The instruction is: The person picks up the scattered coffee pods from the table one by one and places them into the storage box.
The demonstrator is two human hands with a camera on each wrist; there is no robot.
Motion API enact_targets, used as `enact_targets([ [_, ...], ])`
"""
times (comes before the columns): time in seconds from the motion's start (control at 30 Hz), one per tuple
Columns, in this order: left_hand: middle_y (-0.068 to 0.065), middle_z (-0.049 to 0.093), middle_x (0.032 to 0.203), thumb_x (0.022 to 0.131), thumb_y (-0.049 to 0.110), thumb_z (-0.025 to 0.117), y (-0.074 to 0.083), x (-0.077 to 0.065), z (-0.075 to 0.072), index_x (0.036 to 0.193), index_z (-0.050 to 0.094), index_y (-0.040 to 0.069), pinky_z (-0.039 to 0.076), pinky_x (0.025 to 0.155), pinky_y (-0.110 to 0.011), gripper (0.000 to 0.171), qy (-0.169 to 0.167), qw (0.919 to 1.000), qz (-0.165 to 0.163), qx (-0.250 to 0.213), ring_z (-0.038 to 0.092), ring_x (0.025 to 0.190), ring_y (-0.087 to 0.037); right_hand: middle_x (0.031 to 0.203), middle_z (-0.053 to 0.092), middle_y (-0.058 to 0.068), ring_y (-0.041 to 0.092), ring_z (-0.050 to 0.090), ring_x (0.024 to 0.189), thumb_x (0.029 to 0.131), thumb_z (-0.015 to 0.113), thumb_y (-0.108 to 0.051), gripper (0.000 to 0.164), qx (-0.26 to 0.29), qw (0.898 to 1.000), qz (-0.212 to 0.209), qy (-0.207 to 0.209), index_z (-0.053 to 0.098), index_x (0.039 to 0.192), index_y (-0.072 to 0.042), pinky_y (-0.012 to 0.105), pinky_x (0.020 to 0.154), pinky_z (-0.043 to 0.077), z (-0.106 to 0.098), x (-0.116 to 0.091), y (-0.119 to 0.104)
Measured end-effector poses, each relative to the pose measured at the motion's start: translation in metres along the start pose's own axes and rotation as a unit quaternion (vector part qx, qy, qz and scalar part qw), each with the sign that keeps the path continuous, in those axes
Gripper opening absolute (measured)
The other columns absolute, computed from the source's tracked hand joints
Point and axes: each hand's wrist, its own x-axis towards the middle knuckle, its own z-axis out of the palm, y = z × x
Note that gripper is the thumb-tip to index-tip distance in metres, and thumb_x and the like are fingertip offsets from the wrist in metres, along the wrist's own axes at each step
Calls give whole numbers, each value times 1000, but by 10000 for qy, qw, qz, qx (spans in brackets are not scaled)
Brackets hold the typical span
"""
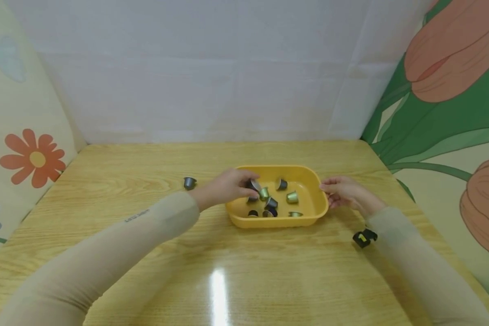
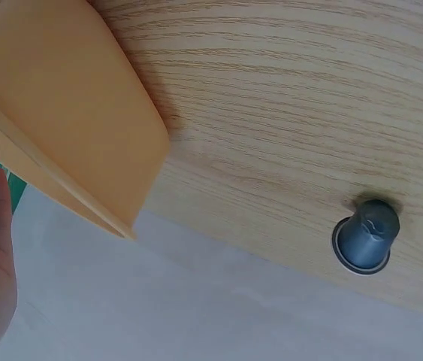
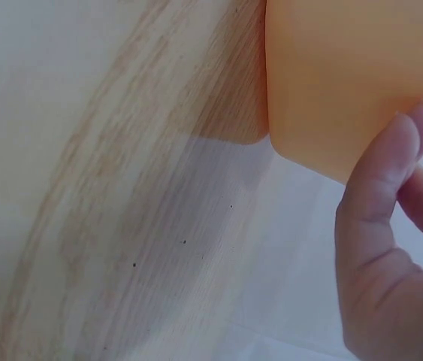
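Note:
A yellow plastic bin (image 1: 277, 222) stands on the wooden table with several coffee capsules inside, some dark and some green, like the green capsule (image 1: 292, 197). My left hand (image 1: 228, 188) reaches over the bin's left rim and pinches a dark coffee capsule (image 1: 253, 184) between thumb and fingers. Only a sliver of that capsule shows at the edge of the left wrist view. At the opposite end, my right hand (image 1: 346, 192) grips the bin's right rim; in the right wrist view its thumb (image 3: 391, 150) lies along the outer wall.
Left of the bin, a dark capsule (image 1: 189, 183) rests on the table, also the capsule (image 2: 367, 237) in the left wrist view. A small black object (image 1: 364, 237) with a yellow mark lies by the right forearm. Behind the table hangs a white cloth (image 1: 212, 90).

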Motion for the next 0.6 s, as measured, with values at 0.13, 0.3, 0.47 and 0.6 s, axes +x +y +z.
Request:
enact_targets([
  [0.13,-13,62,127,91,21,70,2,3,4,139,50,-1,50,94,-34,58,-14,10000,15,12,61,112,-22,72,57,-1,7,57,57,103,47,-13,40,-4,10000,1,-2,38,133,12,22,54,51,1,0,0],
  [0.3,-9,68,115,89,19,73,5,6,10,136,53,-2,53,84,-28,55,2,9997,30,-233,65,96,-14,74,58,0,8,57,57,103,47,-13,38,-56,10000,-17,-17,39,132,12,22,54,51,1,0,0],
  [0.47,-8,68,112,88,21,73,11,8,13,136,54,-1,53,80,-27,56,-8,9998,25,-199,64,89,-11,74,58,0,8,57,58,103,47,-13,41,-88,10000,-17,-11,37,135,12,22,55,51,1,-1,0],
  [0.6,-9,65,121,89,21,73,15,9,17,137,54,0,53,85,-30,55,23,9989,-150,-433,64,99,-16,75,58,-1,7,58,58,103,46,-13,42,-85,10000,-29,-36,36,136,12,22,55,52,1,-1,0],
])
